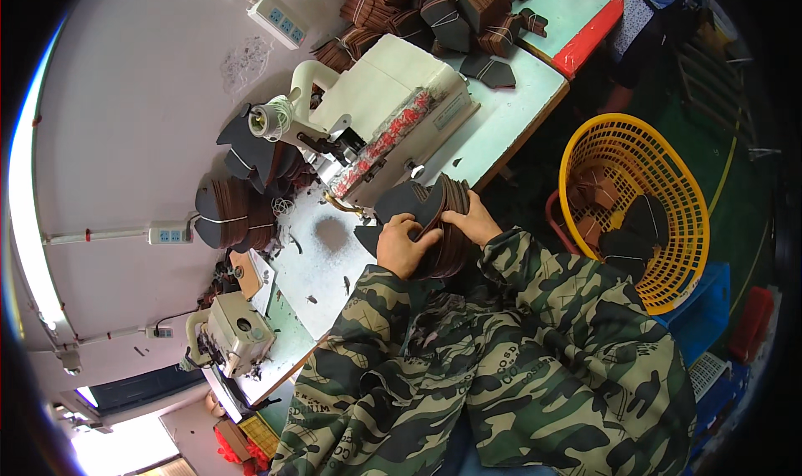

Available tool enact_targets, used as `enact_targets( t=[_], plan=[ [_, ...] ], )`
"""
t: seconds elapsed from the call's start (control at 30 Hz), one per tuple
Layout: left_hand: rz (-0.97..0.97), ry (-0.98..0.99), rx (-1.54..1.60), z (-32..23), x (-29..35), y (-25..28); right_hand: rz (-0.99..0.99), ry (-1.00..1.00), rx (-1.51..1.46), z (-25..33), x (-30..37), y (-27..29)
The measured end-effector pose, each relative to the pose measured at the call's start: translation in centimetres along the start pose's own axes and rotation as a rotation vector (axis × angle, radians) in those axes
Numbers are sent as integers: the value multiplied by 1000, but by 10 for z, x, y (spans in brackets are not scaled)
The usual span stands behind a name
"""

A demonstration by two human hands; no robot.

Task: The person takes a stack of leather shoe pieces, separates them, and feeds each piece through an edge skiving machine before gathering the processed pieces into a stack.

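Note:
My left hand and my right hand are at the front edge of the table, close together on a thick stack of flat cut pieces. The pieces have dark grey faces and brown edges. My right hand is closed on the stack's right side, its thumb against the edges. My left fingers are bent over a dark grey piece at the left of the stack, thumb toward the stack. Just beyond them stands a cream industrial machine with red marks along its side. The stack hides some of my fingertips.
Tied bundles of similar pieces lie at the far end of the table; more bundles are against the wall. A yellow basket holding loose pieces stands at the right. A second cream machine is at the left. Dark scraps dot the pale tabletop.

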State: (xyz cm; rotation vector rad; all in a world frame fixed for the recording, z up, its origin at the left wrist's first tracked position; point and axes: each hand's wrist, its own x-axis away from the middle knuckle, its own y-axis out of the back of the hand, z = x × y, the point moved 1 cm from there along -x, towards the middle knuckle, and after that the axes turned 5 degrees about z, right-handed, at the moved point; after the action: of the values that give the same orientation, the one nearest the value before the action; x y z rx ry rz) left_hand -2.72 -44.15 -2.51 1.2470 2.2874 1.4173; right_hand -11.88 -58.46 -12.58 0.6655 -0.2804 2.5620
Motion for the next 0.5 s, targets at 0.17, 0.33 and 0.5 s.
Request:
enact_targets(
  t=[0.17, 0.33, 0.5],
  plan=[
    [22, -23, 71, -2, -6, 4, 153, 12, -112, 0, 12, 15],
    [-44, -199, -158, -7, 0, -8, -62, 216, 286, -6, 13, 3],
    [30, -133, -106, -15, -4, 4, -138, 122, 263, -7, 10, -9]
  ],
)
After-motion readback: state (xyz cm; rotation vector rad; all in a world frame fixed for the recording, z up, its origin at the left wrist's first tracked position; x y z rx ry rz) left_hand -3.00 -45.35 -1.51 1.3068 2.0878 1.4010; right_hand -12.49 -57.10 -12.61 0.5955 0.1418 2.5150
